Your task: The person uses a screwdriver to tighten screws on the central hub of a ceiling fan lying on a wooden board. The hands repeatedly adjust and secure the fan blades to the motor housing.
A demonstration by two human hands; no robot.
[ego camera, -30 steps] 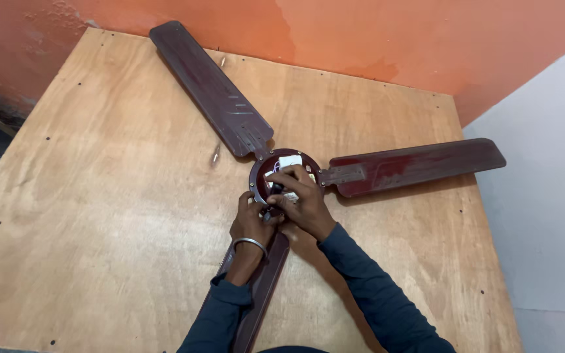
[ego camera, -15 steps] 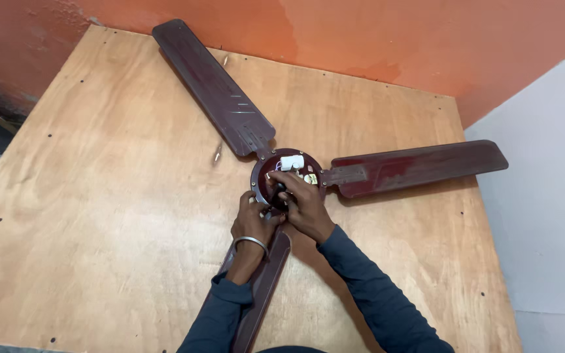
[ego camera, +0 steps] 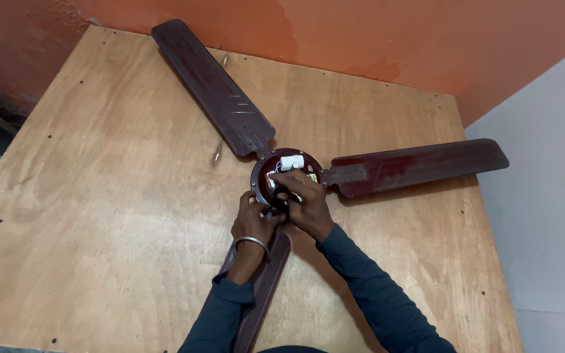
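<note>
So there's a dark maroon ceiling fan (ego camera: 287, 178) lying flat on a plywood table (ego camera: 112, 196), pushed up near an orange wall (ego camera: 393, 33), with its round motor hub roughly in the middle of the board and the three blades spread out so the whole thing sits stable. One blade (ego camera: 214, 88) points up toward the wall, one blade (ego camera: 420, 165) runs off to the right, and the third blade (ego camera: 259, 287) comes straight back toward the person, passing under their forearms. Both hands are bunched right on the near side of the hub. The left hand (ego camera: 254, 216), with a metal bangle (ego camera: 251, 243) on the wrist, is curled against the hub's near edge, looks like it's bracing the hub so it doesn't spin; fingers are bent in, but I can't tell whether they're actually pinching anything. The right hand (ego camera: 305, 199) reaches over the top of the open hub with fingers curled down into it, touching the insides just below a small white block (ego camera: 290, 161) that sits in there; what it's got hold of, if anything, is hidden by the fingers. A small screw or bit (ego camera: 217, 153) lies loose on the table just left of the hub, within easy reach.
</note>
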